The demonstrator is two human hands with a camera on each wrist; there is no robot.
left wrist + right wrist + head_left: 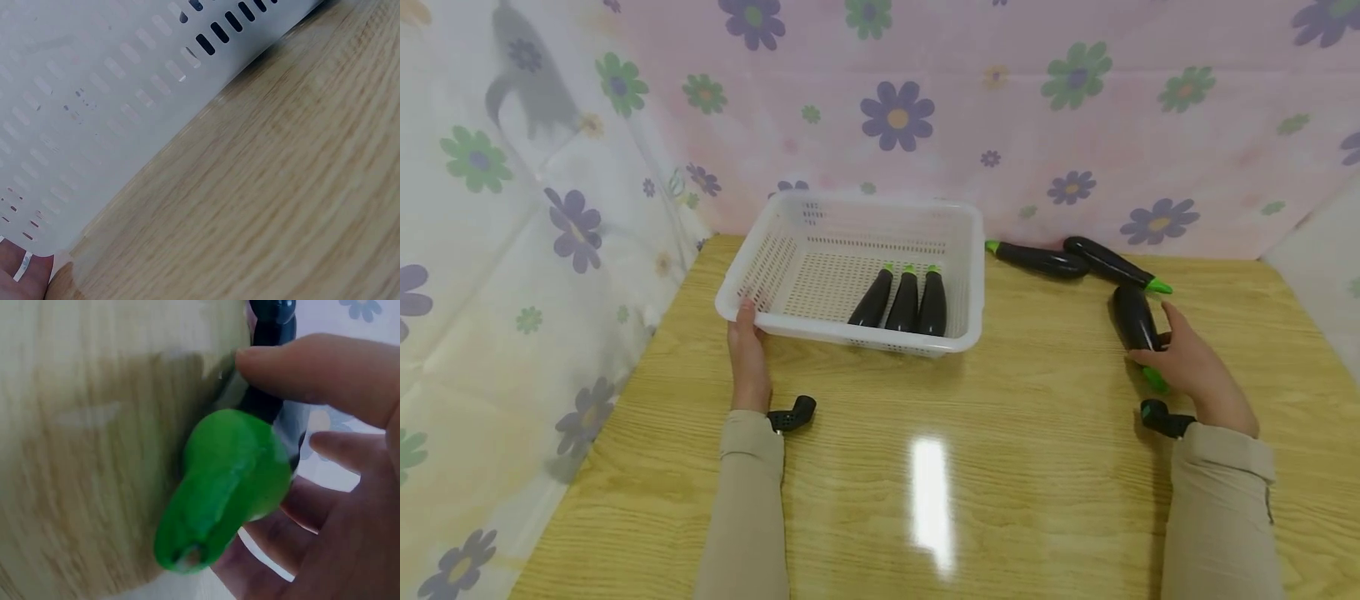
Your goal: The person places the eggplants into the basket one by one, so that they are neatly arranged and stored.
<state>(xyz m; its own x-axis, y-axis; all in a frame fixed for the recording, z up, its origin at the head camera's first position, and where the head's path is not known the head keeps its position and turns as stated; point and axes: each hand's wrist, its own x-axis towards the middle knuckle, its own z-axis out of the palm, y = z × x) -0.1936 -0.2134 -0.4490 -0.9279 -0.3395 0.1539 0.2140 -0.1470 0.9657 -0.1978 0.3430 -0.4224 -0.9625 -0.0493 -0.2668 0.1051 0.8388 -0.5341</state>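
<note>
My left hand (pixel 750 358) grips the near left corner of a white plastic basket (pixel 850 329), thumb over the rim and the other fingers below it. Three dark eggplants (pixel 933 304) with green tops lie side by side in the basket's right half. Over on the right, my right hand (pixel 1198 371) holds another eggplant (pixel 1133 317), thumb on one side and fingers curled round the other. Its green stem end (pixel 219 487) points toward the wrist in the right wrist view. The basket's slotted wall (pixel 125 94) fills the upper left of the left wrist view.
Two more eggplants lie near the back edge, one pointing left (pixel 1041 260) and one slanting right (pixel 1108 262), their ends meeting. The wood-grain table (pixel 1037 500) is bordered by a flowered cloth (pixel 970 108) behind and at the sides.
</note>
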